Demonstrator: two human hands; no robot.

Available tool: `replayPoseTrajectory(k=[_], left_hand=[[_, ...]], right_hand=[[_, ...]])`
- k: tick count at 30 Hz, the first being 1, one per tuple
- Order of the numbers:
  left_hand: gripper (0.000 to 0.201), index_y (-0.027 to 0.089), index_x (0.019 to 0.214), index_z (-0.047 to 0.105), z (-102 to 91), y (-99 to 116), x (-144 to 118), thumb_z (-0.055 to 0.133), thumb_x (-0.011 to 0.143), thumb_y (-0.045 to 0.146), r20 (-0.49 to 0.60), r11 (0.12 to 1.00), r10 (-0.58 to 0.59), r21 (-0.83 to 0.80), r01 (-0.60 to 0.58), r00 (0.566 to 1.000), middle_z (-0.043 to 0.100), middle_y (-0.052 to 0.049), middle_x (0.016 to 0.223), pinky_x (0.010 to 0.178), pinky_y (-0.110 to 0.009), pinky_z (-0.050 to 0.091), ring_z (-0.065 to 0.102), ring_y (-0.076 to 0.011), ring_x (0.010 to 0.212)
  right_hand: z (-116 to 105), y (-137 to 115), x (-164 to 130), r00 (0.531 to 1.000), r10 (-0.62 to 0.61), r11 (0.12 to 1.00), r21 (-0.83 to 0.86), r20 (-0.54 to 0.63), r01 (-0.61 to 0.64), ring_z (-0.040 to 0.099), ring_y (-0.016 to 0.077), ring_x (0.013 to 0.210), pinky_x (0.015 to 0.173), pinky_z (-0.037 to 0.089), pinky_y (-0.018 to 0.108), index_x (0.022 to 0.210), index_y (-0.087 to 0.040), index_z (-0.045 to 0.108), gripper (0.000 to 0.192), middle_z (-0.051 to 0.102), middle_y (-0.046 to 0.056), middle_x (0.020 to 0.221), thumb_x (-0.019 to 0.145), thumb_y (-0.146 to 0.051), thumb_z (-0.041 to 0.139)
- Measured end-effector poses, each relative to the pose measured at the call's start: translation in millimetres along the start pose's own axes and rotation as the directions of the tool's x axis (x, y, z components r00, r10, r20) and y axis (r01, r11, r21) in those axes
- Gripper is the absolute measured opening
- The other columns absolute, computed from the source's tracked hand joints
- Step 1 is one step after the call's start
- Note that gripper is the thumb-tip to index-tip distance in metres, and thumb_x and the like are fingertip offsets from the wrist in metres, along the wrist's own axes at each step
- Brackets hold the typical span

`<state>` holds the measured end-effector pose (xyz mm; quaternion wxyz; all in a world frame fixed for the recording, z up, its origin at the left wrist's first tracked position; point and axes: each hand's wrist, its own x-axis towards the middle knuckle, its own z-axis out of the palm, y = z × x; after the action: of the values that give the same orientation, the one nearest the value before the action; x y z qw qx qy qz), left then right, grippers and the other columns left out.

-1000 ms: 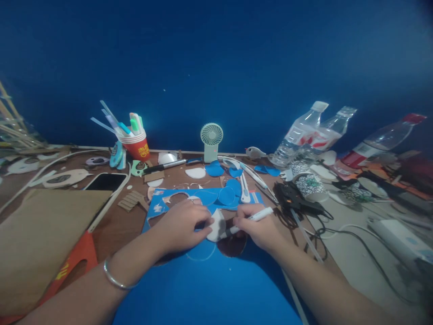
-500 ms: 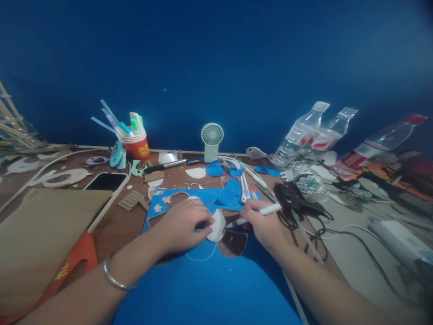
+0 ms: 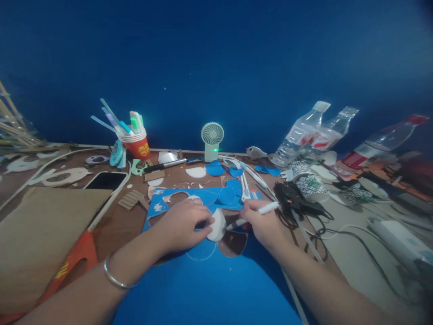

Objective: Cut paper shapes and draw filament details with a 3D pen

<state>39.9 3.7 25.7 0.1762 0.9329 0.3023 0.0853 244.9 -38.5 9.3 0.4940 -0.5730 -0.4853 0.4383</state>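
Tabletop (image 3: 128,225), cluttered: red cup (image 3: 138,145) of pens far left, small fan (image 3: 211,141) far centre, plastic bottles (image 3: 306,134) far right, black cables (image 3: 304,212) right of the work. Blue sheet (image 3: 209,280) near centre. Left hand (image 3: 181,225), fingers pressed together, pins a white cut-out (image 3: 217,225) on the sheet; right hand (image 3: 262,225), fingers pinching a white pen (image 3: 257,213), tip just beside the cut-out's right edge.

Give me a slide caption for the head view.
Left hand steadies a white cutout on blue paper; right hand holds a pen.

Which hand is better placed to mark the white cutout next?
Right. The right hand already grips the pen, tip beside the white cutout. The left hand pins that cutout on the blue sheet.
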Motion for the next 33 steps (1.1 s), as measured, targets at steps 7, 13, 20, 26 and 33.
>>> replayPoseTrajectory(k=[7,13,20,26,33], left_hand=[[0.019,0.019,0.078,0.062,0.1,0.1,0.7,0.048,0.083,0.031,-0.013,1.000,0.014,0.015,-0.014,1.000,0.062,-0.003,0.072,0.069,-0.032,0.037,0.054,-0.0180,0.075],[0.017,0.020,0.078,0.062,-0.3,0.9,0.4,0.049,0.082,0.030,-0.005,1.000,-0.004,0.014,0.004,1.000,0.062,-0.002,0.072,0.068,-0.031,0.037,0.054,-0.0178,0.074],[0.017,0.019,0.077,0.062,-0.4,0.7,0.3,0.050,0.082,0.030,-0.005,1.000,-0.002,0.016,0.002,1.000,0.063,-0.002,0.073,0.070,-0.031,0.037,0.054,-0.0177,0.076],[0.017,0.019,0.078,0.062,0.3,0.4,0.3,0.050,0.082,0.030,-0.005,1.000,-0.012,0.024,0.012,1.000,0.063,-0.002,0.074,0.071,-0.032,0.037,0.054,-0.0179,0.076],[0.016,0.019,0.077,0.062,0.2,0.8,0.1,0.050,0.081,0.029,-0.005,1.000,-0.005,0.013,0.005,1.000,0.063,-0.002,0.074,0.072,-0.031,0.037,0.053,-0.0174,0.076]], right_hand=[[-1.0,-0.3,1.5,0.994,-0.002,0.997,-0.078,-0.110,-0.007,0.044,0.0102,0.039,0.039,0.032,0.020,0.042,-0.019,0.039,0.024,0.042,-0.005,0.036,0.064,-0.019,0.050],[-1.4,1.2,3.0,0.999,0.034,0.999,0.009,0.007,-0.034,0.040,0.0089,0.034,0.035,0.029,0.020,0.040,-0.019,0.038,0.023,0.038,-0.006,0.037,0.058,-0.018,0.052],[-0.2,-1.0,-1.7,0.979,0.054,0.995,0.070,0.198,-0.069,0.044,0.0096,0.036,0.036,0.033,0.020,0.043,-0.018,0.040,0.022,0.045,-0.005,0.039,0.058,-0.020,0.054],[1.5,-1.5,-1.4,0.999,0.030,0.997,0.070,0.029,-0.032,0.040,0.0077,0.035,0.036,0.031,0.019,0.042,-0.018,0.037,0.023,0.040,-0.006,0.039,0.059,-0.019,0.052],[1.8,-1.2,-3.1,0.969,0.025,1.000,-0.012,0.244,-0.023,0.045,0.0102,0.040,0.039,0.032,0.019,0.044,-0.018,0.041,0.022,0.046,-0.004,0.038,0.060,-0.022,0.056]])
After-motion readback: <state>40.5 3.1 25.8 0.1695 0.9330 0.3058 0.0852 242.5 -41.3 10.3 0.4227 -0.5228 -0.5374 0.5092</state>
